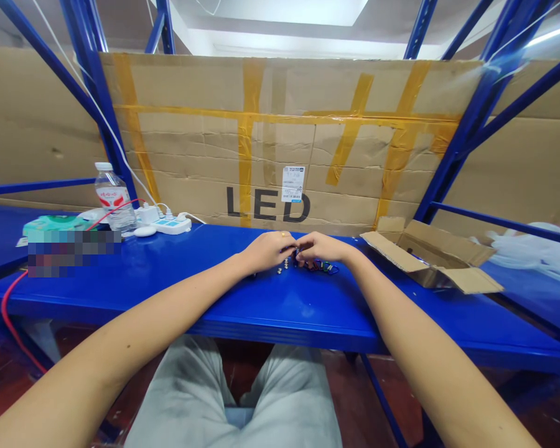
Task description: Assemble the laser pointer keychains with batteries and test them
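Meeting beside small silvery pieces (279,270), the hands (267,251) hide their grip: clamped or loose, I cannot tell.

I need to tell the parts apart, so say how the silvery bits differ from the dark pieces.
The silvery bits look bright and pale, while the dark pieces show bluish tints. The silvery bits lie loosely scattered; the dark pieces are bunched together. The silvery bits lie further left than the dark pieces. Both lie on the blue table.

- Left arm (140,333) and right arm (424,339) are stretched forward, angled inward.
- Left hand (269,250) and right hand (324,247) are held close together, fingers (284,244) bent.
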`<state>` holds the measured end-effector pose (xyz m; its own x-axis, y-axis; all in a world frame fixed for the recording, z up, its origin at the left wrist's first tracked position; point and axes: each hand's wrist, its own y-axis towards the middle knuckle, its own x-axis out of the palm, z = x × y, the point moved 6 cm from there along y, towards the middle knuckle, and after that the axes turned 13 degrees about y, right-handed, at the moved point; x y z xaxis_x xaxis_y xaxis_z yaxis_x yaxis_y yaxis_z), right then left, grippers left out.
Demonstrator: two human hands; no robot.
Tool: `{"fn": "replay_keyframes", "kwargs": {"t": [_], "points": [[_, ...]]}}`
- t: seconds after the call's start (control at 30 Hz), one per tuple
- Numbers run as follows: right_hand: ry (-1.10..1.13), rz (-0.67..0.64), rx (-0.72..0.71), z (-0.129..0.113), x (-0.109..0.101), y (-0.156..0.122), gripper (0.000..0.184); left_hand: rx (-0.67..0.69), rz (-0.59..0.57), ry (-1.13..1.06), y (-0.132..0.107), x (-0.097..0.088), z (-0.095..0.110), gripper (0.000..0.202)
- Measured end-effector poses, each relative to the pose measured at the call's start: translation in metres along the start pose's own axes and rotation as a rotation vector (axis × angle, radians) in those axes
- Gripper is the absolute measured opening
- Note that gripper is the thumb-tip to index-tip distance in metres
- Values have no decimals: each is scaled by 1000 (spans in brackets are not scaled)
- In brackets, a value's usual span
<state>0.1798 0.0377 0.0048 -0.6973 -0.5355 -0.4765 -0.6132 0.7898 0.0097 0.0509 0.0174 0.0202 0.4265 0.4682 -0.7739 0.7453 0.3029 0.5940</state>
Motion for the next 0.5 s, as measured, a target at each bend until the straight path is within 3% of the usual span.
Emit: {"fn": "replay_keyframes", "kwargs": {"t": [0.37,0.5], "points": [[86,73,-54,2,-10,2,21,-23,-45,33,-4,3,-7,30],[15,149,-65,0,-16,2,28,-37,-53,-13,-2,-3,-10,28]]}}
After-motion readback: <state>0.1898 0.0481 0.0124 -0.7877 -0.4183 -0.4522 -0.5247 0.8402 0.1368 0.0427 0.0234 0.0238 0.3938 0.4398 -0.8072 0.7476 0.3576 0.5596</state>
